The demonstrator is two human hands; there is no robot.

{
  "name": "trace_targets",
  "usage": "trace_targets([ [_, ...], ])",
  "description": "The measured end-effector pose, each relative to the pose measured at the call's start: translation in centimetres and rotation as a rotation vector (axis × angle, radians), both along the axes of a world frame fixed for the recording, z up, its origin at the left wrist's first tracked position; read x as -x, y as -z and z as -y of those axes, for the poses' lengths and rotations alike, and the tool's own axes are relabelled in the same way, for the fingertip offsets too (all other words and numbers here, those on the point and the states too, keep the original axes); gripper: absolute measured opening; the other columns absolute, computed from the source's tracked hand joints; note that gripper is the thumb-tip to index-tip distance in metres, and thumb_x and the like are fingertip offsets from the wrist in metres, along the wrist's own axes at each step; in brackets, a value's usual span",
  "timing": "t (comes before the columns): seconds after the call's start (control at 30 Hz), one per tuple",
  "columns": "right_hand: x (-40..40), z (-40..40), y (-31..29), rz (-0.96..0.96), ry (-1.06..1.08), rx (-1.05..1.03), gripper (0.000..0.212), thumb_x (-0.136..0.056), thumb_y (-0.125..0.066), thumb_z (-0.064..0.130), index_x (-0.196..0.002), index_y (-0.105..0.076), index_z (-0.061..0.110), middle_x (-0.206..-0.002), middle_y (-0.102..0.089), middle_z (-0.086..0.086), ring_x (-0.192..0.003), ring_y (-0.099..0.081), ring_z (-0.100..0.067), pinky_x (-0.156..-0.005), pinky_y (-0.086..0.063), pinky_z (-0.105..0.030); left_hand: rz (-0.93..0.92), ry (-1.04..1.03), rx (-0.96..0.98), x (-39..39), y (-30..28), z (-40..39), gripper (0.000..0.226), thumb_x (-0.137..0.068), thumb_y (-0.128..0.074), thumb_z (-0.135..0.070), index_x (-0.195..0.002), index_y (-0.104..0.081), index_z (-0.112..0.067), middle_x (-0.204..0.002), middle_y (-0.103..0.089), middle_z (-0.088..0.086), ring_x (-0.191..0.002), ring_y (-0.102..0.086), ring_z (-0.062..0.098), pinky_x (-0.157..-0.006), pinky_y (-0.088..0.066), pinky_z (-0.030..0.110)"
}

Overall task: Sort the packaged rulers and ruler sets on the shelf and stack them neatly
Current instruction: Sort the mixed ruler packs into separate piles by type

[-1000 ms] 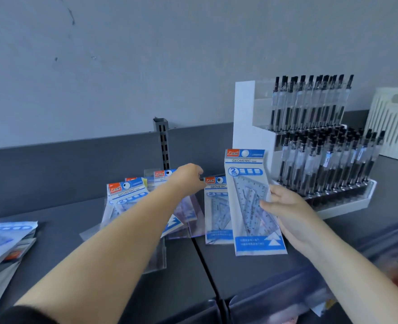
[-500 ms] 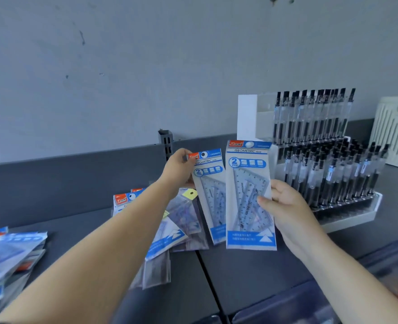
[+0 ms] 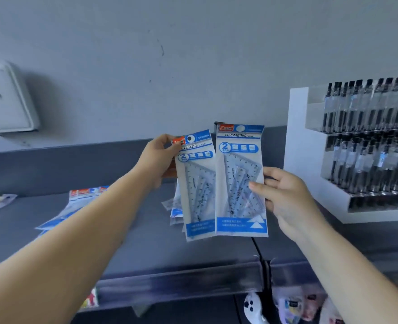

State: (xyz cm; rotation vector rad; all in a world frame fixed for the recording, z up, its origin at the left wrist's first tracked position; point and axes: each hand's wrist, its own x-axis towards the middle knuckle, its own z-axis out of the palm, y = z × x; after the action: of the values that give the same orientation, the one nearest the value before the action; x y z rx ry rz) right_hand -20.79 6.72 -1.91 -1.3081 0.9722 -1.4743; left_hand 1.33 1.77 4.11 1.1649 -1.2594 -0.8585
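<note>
Thumb and fingers of the right hand (image 3: 287,197) form a grip pinching the right edge of one ruler pack (image 3: 240,181), held upright. Just left of it, overlapping behind its edge, a second ruler pack (image 3: 197,183) hangs slightly tilted from the left hand (image 3: 157,157), gripped at its top corner. Below and farther left, more packs (image 3: 81,202) lie on the shelf (image 3: 146,249). Right of the grips stands a pen display (image 3: 366,146).

Dark grey metal shelf (image 3: 146,249): blue-and-white packaged ruler sets (image 3: 81,202) fanned at left, white tiered pen rack (image 3: 310,178) at right edge.
</note>
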Motion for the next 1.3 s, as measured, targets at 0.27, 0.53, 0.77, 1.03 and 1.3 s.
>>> trace_targets([
  [0.27,-6.7,-2.4,0.7,0.142,-0.179,-0.063,0.016,-0.085,-0.061,0.002,-0.096,-0.065,0.013,-0.078,-0.075,0.002,-0.068,-0.071,-0.012,-0.053,-0.057,-0.027,-0.001,-0.163,0.002,-8.9,0.6,-6.7,0.016,-0.095,-0.056,-0.02,-0.079,-0.055,-0.016,-0.061,-0.068,0.002,-0.047,-0.064,0.014,-0.043,-0.051,0.024],
  [0.53,-13.7,-4.5,0.0,0.091,-0.263,-0.093,0.025,-0.085,-0.06,0.001,-0.108,-0.063,0.01,-0.082,-0.075,-0.002,-0.069,-0.071,-0.016,-0.061,-0.059,-0.032,0.0,-0.277,0.029,-17.0,-1.1,-8.8,0.015,-0.091,-0.061,-0.024,-0.078,-0.056,-0.018,-0.06,-0.069,-0.001,-0.047,-0.066,0.011,-0.042,-0.052,0.023],
  [0.77,-20.0,-5.1,-0.9,0.116,-0.253,-0.141,0.018,-0.085,-0.058,0.001,-0.099,-0.065,0.009,-0.082,-0.074,-0.003,-0.067,-0.071,-0.016,-0.065,-0.058,-0.032,0.003,-0.25,0.025,-22.3,-2.0,-4.6,0.01,-0.093,-0.058,-0.022,-0.088,-0.055,-0.014,-0.081,-0.069,0.005,-0.054,-0.067,0.012,-0.046,-0.054,0.024],
  [1.03,-27.5,-3.4,-4.3,0.003,0.019,0.02,0.023,-0.083,-0.063,-0.001,-0.105,-0.065,0.005,-0.088,-0.072,-0.007,-0.075,-0.069,-0.018,-0.071,-0.058,-0.032,0.443,-0.332,0.068,-28.2,0.4,-1.5,0.041,-0.093,-0.048,-0.029,-0.132,-0.046,-0.016,-0.127,-0.055,0.001,-0.097,-0.057,0.024,-0.08,-0.044,0.031],
  [1.3,-30.0,-0.7,-3.2,-0.171,0.339,0.086,0.048,-0.084,-0.067,0.028,-0.127,-0.048,0.018,-0.125,-0.057,-0.003,-0.105,-0.059,-0.013,-0.098,-0.048,-0.04,0.718,-0.27,0.133,-29.6,1.3,-3.3,0.036,-0.093,-0.048,-0.033,-0.127,-0.05,-0.023,-0.126,-0.055,-0.003,-0.106,-0.055,0.019,-0.086,-0.045,0.033],
])
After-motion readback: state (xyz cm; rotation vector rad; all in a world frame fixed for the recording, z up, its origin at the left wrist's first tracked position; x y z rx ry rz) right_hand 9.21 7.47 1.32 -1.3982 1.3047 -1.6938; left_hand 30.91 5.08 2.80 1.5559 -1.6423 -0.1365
